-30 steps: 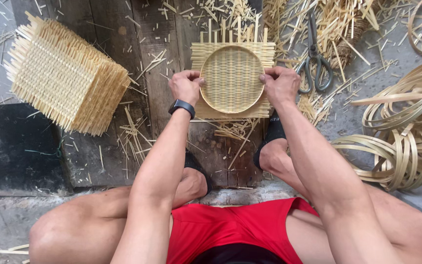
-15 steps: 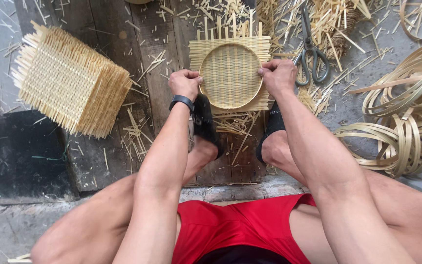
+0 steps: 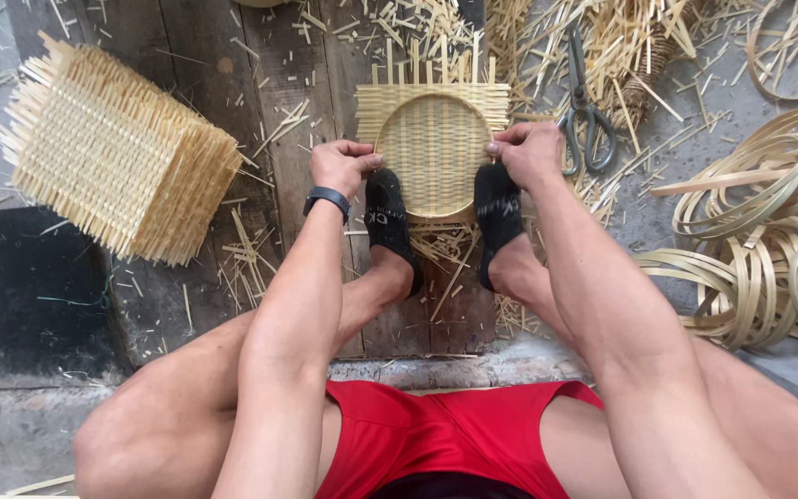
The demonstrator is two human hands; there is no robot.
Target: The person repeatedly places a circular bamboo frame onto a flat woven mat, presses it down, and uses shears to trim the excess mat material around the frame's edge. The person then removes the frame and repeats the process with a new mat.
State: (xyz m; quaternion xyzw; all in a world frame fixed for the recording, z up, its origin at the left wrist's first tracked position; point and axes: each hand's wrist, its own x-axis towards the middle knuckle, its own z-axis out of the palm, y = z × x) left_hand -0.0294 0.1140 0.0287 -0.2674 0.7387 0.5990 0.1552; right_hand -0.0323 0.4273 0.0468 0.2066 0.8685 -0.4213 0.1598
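Between two black-socked feet, both hands pinch the rim of an empty woven bamboo tray.

Hidden and cut-off parts, head view:

- Woven bamboo mat: near edge covered by two black socks; side rims under the left hand and right hand.
- Fingertips of both hands: curled out of sight at the rim.
- Scissors: blade tips lost among bamboo scraps.
- Coiled bamboo strips: cut off by the right edge.
- Stack of woven squares: lower layers concealed.
- Sock print: too small to read.
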